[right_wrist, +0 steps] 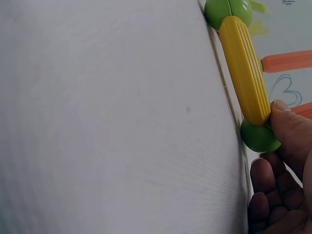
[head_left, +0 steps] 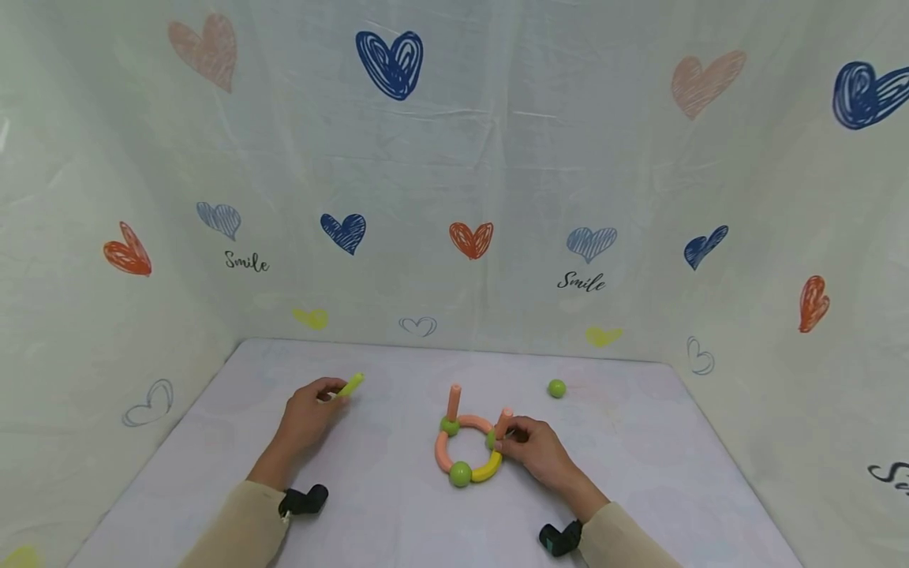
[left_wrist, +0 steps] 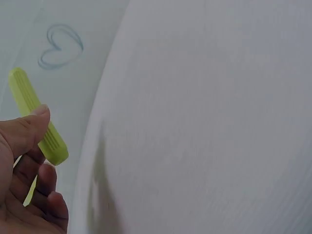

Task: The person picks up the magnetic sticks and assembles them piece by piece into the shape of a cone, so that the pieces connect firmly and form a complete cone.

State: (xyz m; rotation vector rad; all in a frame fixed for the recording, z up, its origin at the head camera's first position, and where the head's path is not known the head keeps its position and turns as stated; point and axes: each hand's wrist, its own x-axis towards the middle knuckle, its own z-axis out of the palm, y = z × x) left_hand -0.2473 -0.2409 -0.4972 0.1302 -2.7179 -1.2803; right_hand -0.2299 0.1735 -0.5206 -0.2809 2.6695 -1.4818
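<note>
My left hand [head_left: 312, 412] pinches a ribbed yellow-green stick [left_wrist: 36, 114] between thumb and fingers, above the left part of the table. Below its fingers in the left wrist view, a sliver of yellow-green shows, too little to identify. Near the table's middle lies a ring of curved orange pieces [head_left: 442, 452] and one yellow curved piece [right_wrist: 245, 70], joined by green balls [head_left: 460, 474]. Two orange sticks [head_left: 454, 402] stand up from the ring. My right hand [head_left: 543, 454] grips the ring's right-hand green ball [right_wrist: 258, 136], at the foot of the nearer upright stick.
A loose green ball [head_left: 557, 388] lies on the white table [head_left: 383, 505] at the back right. Behind and beside the table hangs a pale curtain [head_left: 426, 173] printed with hearts. Each wrist carries a small black camera [head_left: 305, 500].
</note>
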